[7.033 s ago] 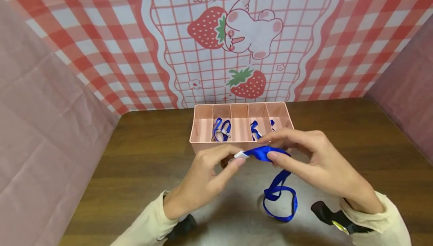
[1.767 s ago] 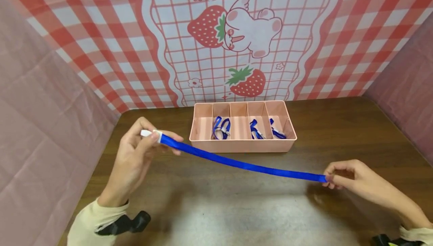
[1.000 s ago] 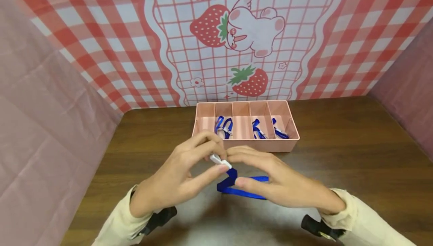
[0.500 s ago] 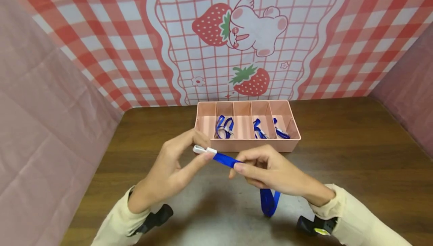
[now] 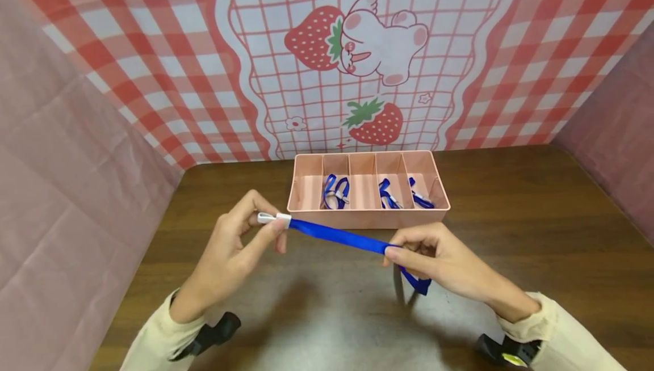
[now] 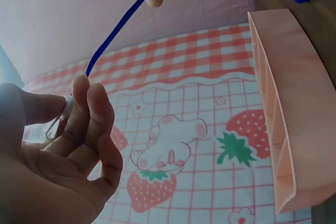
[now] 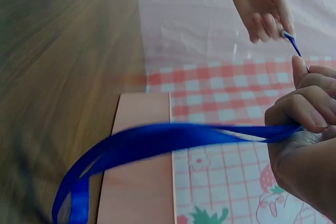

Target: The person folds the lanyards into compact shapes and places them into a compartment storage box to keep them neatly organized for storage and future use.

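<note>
A blue lanyard [image 5: 339, 237] stretches between both hands above the table, in front of the pink box. My left hand [image 5: 230, 252] pinches its white plastic clip end [image 5: 274, 219] between thumb and fingers; the left wrist view shows a thin loop sticking out of that grip. With thumb and fingers my right hand [image 5: 444, 260] grips the strap further along. The remaining strap hangs below that hand, and in the right wrist view this loose blue strap [image 7: 152, 142] arcs away from the palm.
Behind the hands stands a pink divided box [image 5: 368, 219] with several compartments. Coiled blue lanyards lie in its second [image 5: 335, 192], fourth [image 5: 389, 194] and fifth [image 5: 421, 198] compartments from the left. A red checked strawberry cloth [image 5: 378, 53] hangs behind the wooden table [image 5: 516, 206].
Seven seconds ago the hands were close together, then spread wide with the strap taut, then came together again. Over the last second they have drawn apart, the right hand gripping the strap.
</note>
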Motion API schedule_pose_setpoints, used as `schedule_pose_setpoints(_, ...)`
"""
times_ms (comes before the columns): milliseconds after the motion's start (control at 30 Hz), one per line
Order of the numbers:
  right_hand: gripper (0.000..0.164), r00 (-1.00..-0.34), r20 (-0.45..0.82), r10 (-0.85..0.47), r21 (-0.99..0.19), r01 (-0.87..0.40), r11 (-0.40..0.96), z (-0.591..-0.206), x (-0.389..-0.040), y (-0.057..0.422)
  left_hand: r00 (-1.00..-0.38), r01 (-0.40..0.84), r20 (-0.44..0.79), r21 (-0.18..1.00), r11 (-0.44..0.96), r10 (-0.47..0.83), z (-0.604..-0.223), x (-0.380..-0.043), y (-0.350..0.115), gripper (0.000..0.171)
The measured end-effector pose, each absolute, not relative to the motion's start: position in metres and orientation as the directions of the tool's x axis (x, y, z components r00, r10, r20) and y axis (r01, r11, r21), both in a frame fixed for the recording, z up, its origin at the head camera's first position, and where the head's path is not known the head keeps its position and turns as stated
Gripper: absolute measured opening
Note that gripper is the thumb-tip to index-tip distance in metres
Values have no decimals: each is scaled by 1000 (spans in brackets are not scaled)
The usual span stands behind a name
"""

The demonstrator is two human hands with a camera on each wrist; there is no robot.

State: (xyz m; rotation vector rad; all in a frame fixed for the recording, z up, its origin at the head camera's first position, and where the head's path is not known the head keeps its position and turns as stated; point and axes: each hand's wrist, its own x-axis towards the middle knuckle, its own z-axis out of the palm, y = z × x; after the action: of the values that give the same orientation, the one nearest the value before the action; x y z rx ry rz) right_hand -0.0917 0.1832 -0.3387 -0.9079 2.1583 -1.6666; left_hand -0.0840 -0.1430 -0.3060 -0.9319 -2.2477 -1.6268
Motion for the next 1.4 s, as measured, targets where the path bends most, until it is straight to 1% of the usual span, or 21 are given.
schedule_pose_setpoints(233,19,-823,175,-540,-894,-363,263,-350,-85,199,-832,527,444,820,224,331,-317,-81,-158,15)
schedule_pose_setpoints(367,19,-839,182,-512,-876,-375,303,-354,-81,210,-853,492,417,843,216,314,-323,-80,-169,13)
schedule_pose_setpoints(433,19,-846,181,-501,-870,-375,319,-355,-79,215,-855,487,420,852,193,305,-326,-80,-175,12)
schedule_pose_setpoints(533,21,-856,170,-489,-861,-370,348,-355,-77,223,-855,472,419,873,123,307,-329,-78,-183,11)
schedule_pose_setpoints(667,20,-861,157,-485,-851,-367,376,-356,-74,234,-870,405,368,913,51,329,-334,-77,-189,7)
schedule_pose_setpoints(733,20,-863,153,-481,-840,-370,397,-357,-73,240,-881,380,345,924,49,324,-336,-76,-191,6)
schedule_pose_setpoints(800,20,-870,148,-471,-829,-369,421,-358,-71,247,-890,371,340,927,50,304,-337,-75,-196,6)
schedule_pose_setpoints(933,22,-872,160,-462,-806,-385,449,-361,-68,259,-916,352,334,935,49,222,-340,-74,-209,8)
schedule_pose_setpoints(1100,24,-855,161,-494,-805,-403,435,-364,-65,273,-943,308,299,950,50,145,-344,-70,-220,9)
schedule_pose_setpoints(1133,24,-852,157,-499,-805,-403,436,-363,-65,275,-944,310,303,950,33,130,-345,-69,-221,9)
schedule_pose_setpoints(1200,24,-853,147,-501,-805,-397,441,-363,-64,279,-935,341,345,938,-57,87,-346,-67,-223,12)
schedule_pose_setpoints(1267,24,-857,140,-496,-812,-386,438,-363,-64,284,-918,386,395,906,-173,21,-348,-67,-225,18)
schedule_pose_setpoints(1333,24,-857,126,-499,-836,-363,412,-364,-64,290,-899,421,436,848,-320,-28,-350,-68,-228,23)
schedule_pose_setpoints(1400,24,-844,120,-522,-870,-343,354,-366,-66,296,-889,436,455,802,-409,-55,-354,-70,-231,25)
